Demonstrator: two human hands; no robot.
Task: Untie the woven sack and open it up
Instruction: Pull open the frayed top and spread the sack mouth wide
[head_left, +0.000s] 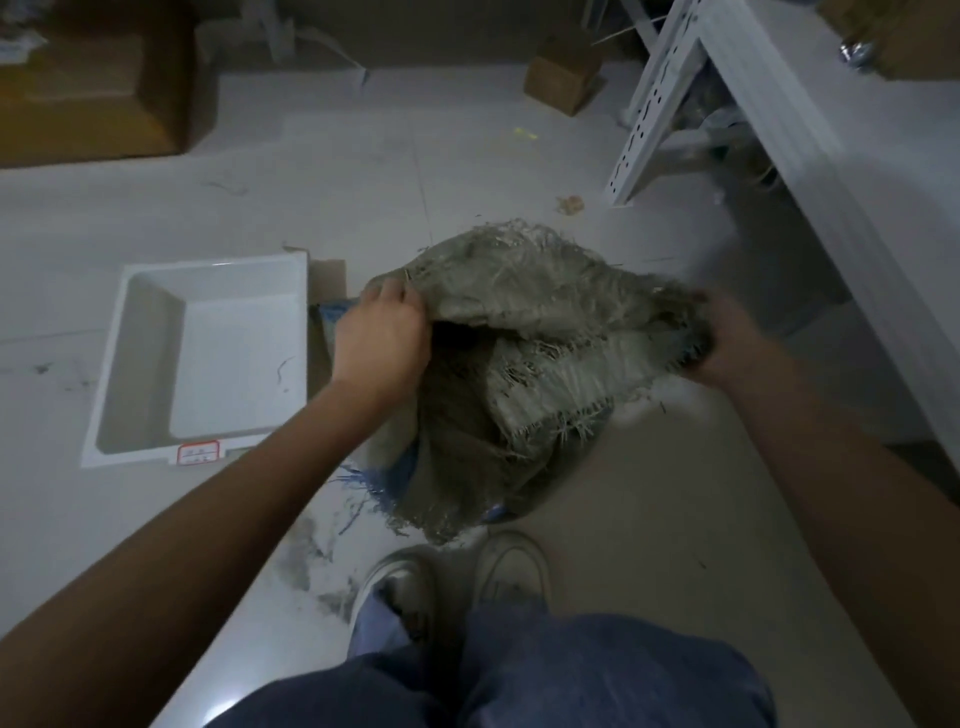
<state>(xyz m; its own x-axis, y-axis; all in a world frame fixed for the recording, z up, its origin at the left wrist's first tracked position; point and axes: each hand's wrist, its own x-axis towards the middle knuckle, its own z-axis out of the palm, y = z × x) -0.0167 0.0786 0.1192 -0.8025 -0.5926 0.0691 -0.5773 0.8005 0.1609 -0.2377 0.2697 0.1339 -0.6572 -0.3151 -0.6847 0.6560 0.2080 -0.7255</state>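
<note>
A grey-brown woven sack (524, 332) with badly frayed edges stands on the pale floor in front of my feet. Its mouth is pulled apart, and a dark gap shows inside near the left side. My left hand (382, 338) grips the left edge of the mouth. My right hand (724, 338) grips the right edge, partly hidden by the fabric. Blue woven fabric with loose blue threads (363, 488) shows at the sack's lower left. No tie or string is visible on the sack.
A white plastic tray (150, 358) with a red-bordered label lies on the floor to the left. A white metal shelf frame (654, 104) stands at the right. Cardboard boxes (93, 88) sit at the back left, a small one (563, 78) at the back. My white shoes (457, 577) are below the sack.
</note>
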